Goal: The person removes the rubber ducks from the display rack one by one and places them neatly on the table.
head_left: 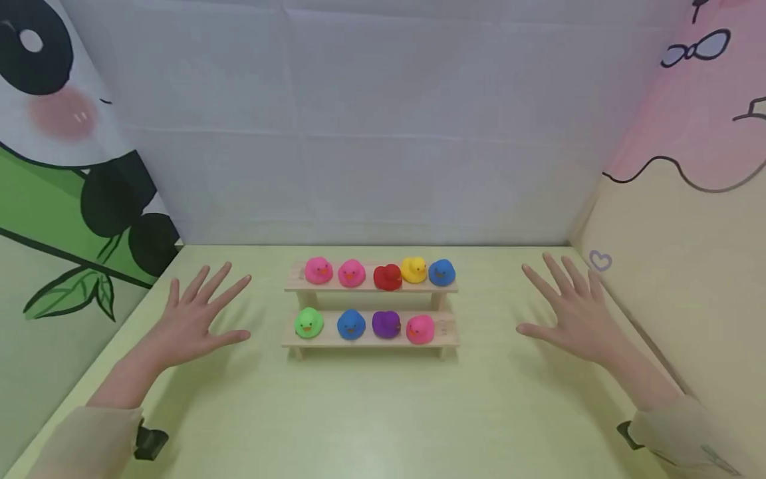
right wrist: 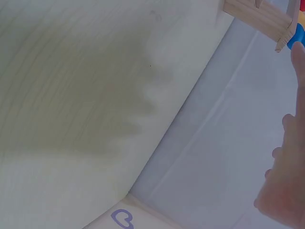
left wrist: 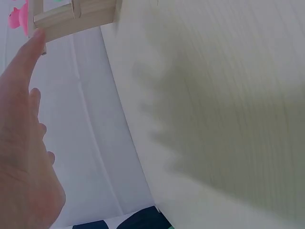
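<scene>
A two-tier wooden stand (head_left: 371, 340) with rubber ducks on both steps is in the middle of the head view. Its upper step carries two pink ducks, a red duck (head_left: 387, 277), a yellow duck (head_left: 414, 270) and a blue duck (head_left: 442, 273). Along the lower step sit a green duck (head_left: 308, 322), a blue duck (head_left: 351, 324), a purple duck (head_left: 386, 324) and a pink duck (head_left: 421, 329). Left of the stand, my left hand (head_left: 194, 319) hovers with fingers spread, holding nothing. My right hand (head_left: 577, 316) is likewise spread and bare on the right side, apart from the stand.
The pale wooden table (head_left: 371, 419) meets a white cloth backdrop (head_left: 383, 146) behind the stand. A panel with cartoon drawings (head_left: 66, 219) borders the left side, and a pink and beige panel (head_left: 688, 246) the right. Both hands cast shadows on the tabletop.
</scene>
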Demonstrator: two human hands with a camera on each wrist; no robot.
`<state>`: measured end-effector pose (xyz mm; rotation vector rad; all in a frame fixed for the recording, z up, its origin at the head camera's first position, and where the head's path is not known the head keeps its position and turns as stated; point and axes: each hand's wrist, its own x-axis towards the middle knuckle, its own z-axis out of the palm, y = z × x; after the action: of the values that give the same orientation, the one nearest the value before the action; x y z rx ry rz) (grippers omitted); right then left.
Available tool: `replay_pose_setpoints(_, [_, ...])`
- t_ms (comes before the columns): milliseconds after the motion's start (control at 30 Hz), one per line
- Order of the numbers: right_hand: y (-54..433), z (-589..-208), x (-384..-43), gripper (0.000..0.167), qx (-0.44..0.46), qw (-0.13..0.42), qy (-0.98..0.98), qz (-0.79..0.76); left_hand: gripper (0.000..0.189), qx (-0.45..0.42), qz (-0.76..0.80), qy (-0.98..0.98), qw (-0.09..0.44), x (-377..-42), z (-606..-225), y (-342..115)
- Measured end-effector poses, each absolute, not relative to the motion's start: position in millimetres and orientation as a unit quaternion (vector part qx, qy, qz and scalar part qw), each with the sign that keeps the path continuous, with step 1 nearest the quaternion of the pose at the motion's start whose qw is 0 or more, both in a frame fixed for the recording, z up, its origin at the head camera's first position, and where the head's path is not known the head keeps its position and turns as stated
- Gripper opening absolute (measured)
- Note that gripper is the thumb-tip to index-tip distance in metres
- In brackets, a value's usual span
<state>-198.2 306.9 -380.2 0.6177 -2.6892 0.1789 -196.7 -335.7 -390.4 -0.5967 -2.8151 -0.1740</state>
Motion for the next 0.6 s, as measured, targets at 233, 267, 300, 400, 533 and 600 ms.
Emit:
replay_pose_setpoints(233, [290, -376, -205, 0.098, 0.211, 0.171, -0.959, 0.083, 0.095, -0.206, -0.103, -0.968, 0.104, -196, -392, -329])
replay_pose_setpoints(267, [288, -375, -206, 0.098, 0.208, 0.171, -0.959, 0.084, 0.095, -0.205, -0.11, -0.967, 0.101, -196, -391, -328])
replay_pose_setpoints(300, [287, -375, -208, 0.098, 0.206, 0.173, -0.959, 0.085, 0.095, -0.204, -0.115, -0.967, 0.098, -196, -391, -328])
replay_pose_setpoints(400, [281, -373, -212, 0.098, 0.199, 0.179, -0.959, 0.094, 0.094, -0.204, -0.133, -0.966, 0.092, -196, -391, -325])
replay_pose_setpoints(533, [270, -371, -216, 0.098, 0.2, 0.177, -0.956, 0.121, 0.092, -0.206, -0.155, -0.962, 0.085, -197, -392, -321])
replay_pose_setpoints(600, [264, -371, -218, 0.098, 0.203, 0.176, -0.954, 0.134, 0.092, -0.204, -0.173, -0.96, 0.081, -197, -395, -320])
